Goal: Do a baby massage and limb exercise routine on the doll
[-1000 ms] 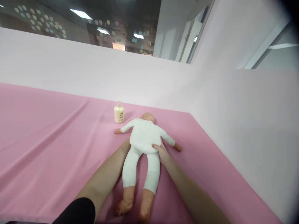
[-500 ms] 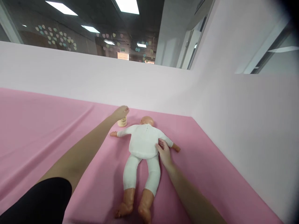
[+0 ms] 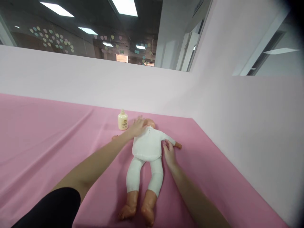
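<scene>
A baby doll (image 3: 147,147) in a white suit lies face down on the pink cloth (image 3: 47,142), its head toward the far wall. My left hand (image 3: 137,125) rests open on the doll's left shoulder beside its head. My right hand (image 3: 169,152) lies flat against the doll's right side, near its arm, fingers apart. A small cream bottle (image 3: 123,120) stands upright just left of the doll's head, a little beyond my left hand and apart from it.
Pale pink walls (image 3: 249,126) close the surface off at the back and on the right. The pink cloth stretches wide to the left with a few long folds.
My left hand came off the top of the cream bottle and moved right onto the doll's shoulder. My right hand stayed at the doll's side.
</scene>
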`<state>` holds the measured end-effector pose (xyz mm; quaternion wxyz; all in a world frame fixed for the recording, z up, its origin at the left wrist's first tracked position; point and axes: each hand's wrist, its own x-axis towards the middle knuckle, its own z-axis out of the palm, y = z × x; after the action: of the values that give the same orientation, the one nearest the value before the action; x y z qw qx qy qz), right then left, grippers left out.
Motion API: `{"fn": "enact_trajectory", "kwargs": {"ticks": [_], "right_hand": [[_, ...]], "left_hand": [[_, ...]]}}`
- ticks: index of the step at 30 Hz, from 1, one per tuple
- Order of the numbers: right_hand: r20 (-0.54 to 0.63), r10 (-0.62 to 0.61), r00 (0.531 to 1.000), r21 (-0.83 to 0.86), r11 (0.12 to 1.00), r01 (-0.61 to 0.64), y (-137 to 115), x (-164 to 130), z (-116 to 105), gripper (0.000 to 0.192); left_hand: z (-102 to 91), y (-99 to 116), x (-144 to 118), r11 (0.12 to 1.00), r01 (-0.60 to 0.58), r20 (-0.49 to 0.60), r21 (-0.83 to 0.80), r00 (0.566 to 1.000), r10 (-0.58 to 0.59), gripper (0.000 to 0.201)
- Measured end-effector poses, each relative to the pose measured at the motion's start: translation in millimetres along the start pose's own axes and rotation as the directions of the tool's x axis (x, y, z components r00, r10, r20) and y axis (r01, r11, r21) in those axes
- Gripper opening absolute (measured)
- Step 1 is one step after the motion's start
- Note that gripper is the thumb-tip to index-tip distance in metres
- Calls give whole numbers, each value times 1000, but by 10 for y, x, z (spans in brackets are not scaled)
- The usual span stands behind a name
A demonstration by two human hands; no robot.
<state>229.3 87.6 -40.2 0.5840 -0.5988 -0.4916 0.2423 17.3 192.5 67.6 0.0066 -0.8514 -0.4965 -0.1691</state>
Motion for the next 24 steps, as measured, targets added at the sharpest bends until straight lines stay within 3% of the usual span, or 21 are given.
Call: {"fn": "enact_trajectory", "kwargs": {"ticks": [2, 5, 7, 10, 17, 20, 24], "right_hand": [[26, -165, 986, -72, 983, 166, -58, -55, -9, 51], [183, -411, 893, -182, 879, 442, -188, -156, 2, 50], [387, -444, 808, -188, 820, 541, -277, -190, 38, 50], [652, -343, 676, -199, 783, 590, -361, -142, 128, 54], [640, -125, 758, -467, 720, 514, -385, 155, 385, 59], [602, -86, 794, -546, 682, 487, -381, 231, 448, 60], [586, -61, 808, -566, 683, 462, -343, 265, 459, 62]], "left_hand": [[246, 291, -157, 995, -84, 44, -54, 995, 87, 65], [593, 534, -362, 995, -95, 0, -26, 995, 95, 67], [750, 579, -431, 996, -89, -21, 14, 996, 89, 65], [850, 563, -441, 995, -89, -4, 51, 996, 90, 65], [839, 532, -478, 991, -115, 75, -60, 990, 120, 61], [799, 537, -542, 985, -115, 87, -125, 988, 126, 61], [742, 525, -608, 967, -125, 59, -222, 988, 141, 61]]}}
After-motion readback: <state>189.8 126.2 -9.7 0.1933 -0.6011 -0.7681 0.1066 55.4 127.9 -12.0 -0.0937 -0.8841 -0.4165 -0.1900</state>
